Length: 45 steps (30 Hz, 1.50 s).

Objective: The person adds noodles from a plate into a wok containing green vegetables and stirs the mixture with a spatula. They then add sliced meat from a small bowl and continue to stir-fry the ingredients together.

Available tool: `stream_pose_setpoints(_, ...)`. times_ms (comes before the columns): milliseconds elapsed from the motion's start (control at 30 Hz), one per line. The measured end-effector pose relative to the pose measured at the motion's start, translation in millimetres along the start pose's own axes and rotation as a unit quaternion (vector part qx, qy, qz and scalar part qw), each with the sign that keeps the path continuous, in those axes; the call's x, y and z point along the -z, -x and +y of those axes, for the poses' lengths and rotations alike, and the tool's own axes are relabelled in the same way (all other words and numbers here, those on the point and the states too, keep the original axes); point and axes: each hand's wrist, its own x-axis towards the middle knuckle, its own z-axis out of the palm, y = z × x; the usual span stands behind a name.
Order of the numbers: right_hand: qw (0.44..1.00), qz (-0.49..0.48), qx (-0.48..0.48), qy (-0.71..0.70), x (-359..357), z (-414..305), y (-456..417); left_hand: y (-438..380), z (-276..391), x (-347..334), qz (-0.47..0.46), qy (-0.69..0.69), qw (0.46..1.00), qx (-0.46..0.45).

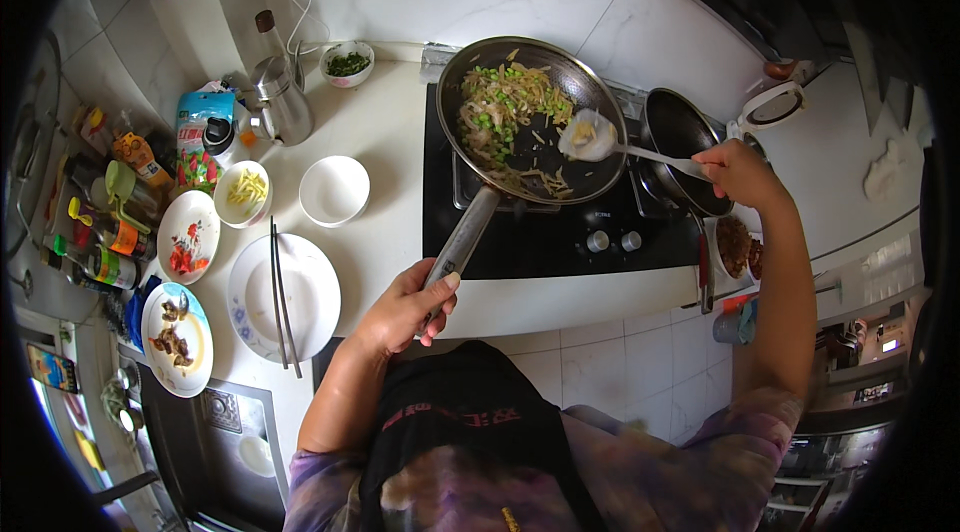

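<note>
My left hand (412,303) is closed around the metal handle (465,239) of a large frying pan (592,82), which is over the left part of a black cooktop (540,247). Green beans or peas and pale shredded pieces (499,108) lie mostly along the pan's far and left side. In my right hand (739,172) is the handle of a pale spatula (592,140); its blade is inside the pan at the right and bears a few shreds. Behind that handle, a second dark pan (675,127) stands on the right part of the cooktop.
Left of the cooktop are a white bowl (334,191), a plate (247,307) with chopsticks (279,292) across it, a bowl of yellow strips (247,191) and plates of food. Bottles (112,266) crowd the far left above a sink (217,457). Dishes of brown food (733,243) stand at right.
</note>
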Motion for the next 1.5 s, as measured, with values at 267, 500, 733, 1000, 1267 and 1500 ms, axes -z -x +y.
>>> stream_pose_setpoints(267, 0.997, 0.008, 0.047, 0.054, -15, 12, -65, 0, 2, 1, -0.01, -0.036, 0.999, 0.008)
stream_pose_setpoints(500, 0.984, 0.118, 0.098, 0.086, -36, -61, -71, 3, 9, 3, -0.009, -0.089, 0.996, 0.019)
stream_pose_setpoints(733, 0.975, 0.153, 0.078, 0.141, -12, -22, -59, 6, 12, 6, -0.007, -0.085, 0.996, 0.025)
stream_pose_setpoints(1000, 0.979, 0.123, 0.145, 0.069, -43, -69, -70, 5, 11, 5, 0.005, -0.08, 0.997, 0.02)
stream_pose_setpoints(1267, 0.992, -0.011, 0.114, -0.051, -7, 35, -55, 4, 12, 6, -0.002, -0.077, 0.997, 0.013)
stream_pose_setpoints(1500, 0.95, -0.135, 0.092, -0.266, -102, 1, -93, 5, 17, 4, 0.011, -0.102, 0.994, 0.027)
